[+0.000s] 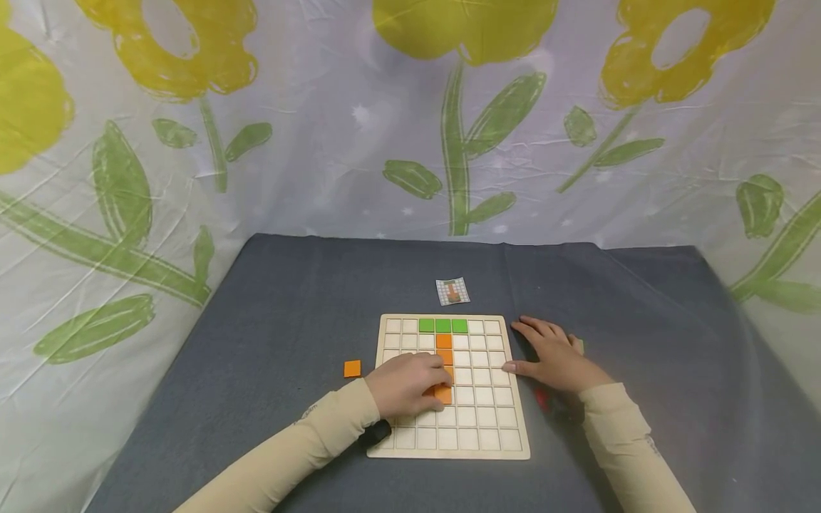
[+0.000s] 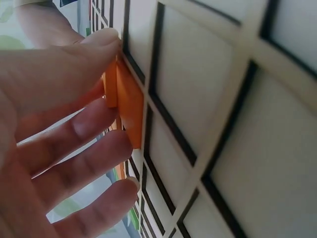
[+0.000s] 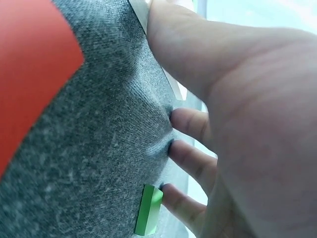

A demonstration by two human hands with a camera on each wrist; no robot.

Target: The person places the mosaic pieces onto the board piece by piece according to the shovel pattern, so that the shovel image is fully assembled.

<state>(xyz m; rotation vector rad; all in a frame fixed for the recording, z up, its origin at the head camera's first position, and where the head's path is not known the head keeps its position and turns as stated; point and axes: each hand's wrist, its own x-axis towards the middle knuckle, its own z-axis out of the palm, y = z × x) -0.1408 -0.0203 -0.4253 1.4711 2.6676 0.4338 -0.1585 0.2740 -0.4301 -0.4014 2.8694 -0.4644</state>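
A wooden grid board [image 1: 522, 434] lies on the dark cloth, with three green tiles [image 1: 443, 325] in its top row and a column of orange tiles [image 1: 445, 340] below them. My left hand [image 1: 410, 385] is over the column's lower end. In the left wrist view its thumb and fingers pinch an orange tile [image 2: 110, 87], beside another orange tile [image 2: 131, 109] at the grid. My right hand [image 1: 554, 356] is spread at the board's right edge. Its thumb touches the edge, and its fingertips [image 3: 190, 119] press the cloth near a green tile [image 3: 148, 210].
One loose orange tile [image 1: 352, 368] lies left of the board. Beyond the board is a small pattern card [image 1: 452, 291]. A red piece [image 1: 541, 400] sits partly hidden by the right wrist. Flower-printed fabric [image 1: 321, 142] hangs around the table.
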